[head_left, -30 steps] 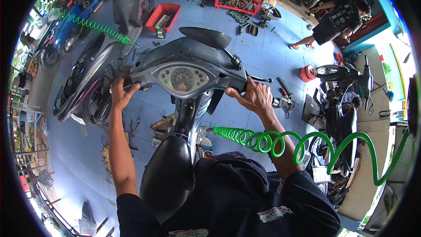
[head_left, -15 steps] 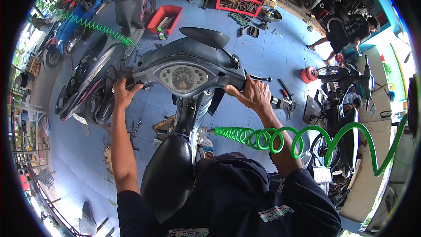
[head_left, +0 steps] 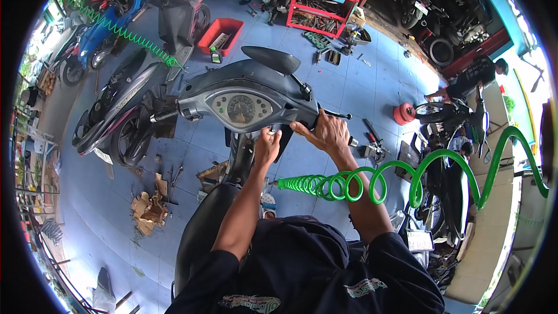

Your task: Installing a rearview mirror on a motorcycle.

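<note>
In front of me stands a grey scooter with its handlebar cover (head_left: 195, 88), round-dialled instrument panel (head_left: 242, 108) and black seat (head_left: 200, 227). My left hand (head_left: 267, 146) is just below the panel, right of centre, its fingers pinched together at the front cowl. Whatever is between those fingertips is too small to make out. My right hand (head_left: 330, 135) is closed round the right handlebar grip, its thumb stretched toward the panel side. A black brake lever (head_left: 337, 114) sticks out beyond its knuckles. The left handlebar grip (head_left: 164, 116) is bare. One black mirror (head_left: 271, 60) rises on the right.
A green coiled air hose (head_left: 372, 185) stretches across my right forearm. Torn cardboard (head_left: 150, 206) lies on the blue tiles. Beyond the scooter are a red tray (head_left: 221, 34) and red tool rack (head_left: 321, 3). Another scooter (head_left: 119, 110) leans left; a person (head_left: 474, 78) bends over a motorcycle (head_left: 459, 113) at right.
My left hand has left the left handlebar grip and moved right to below the panel. My right hand stays on its grip. The other person has moved and bent toward the motorcycle.
</note>
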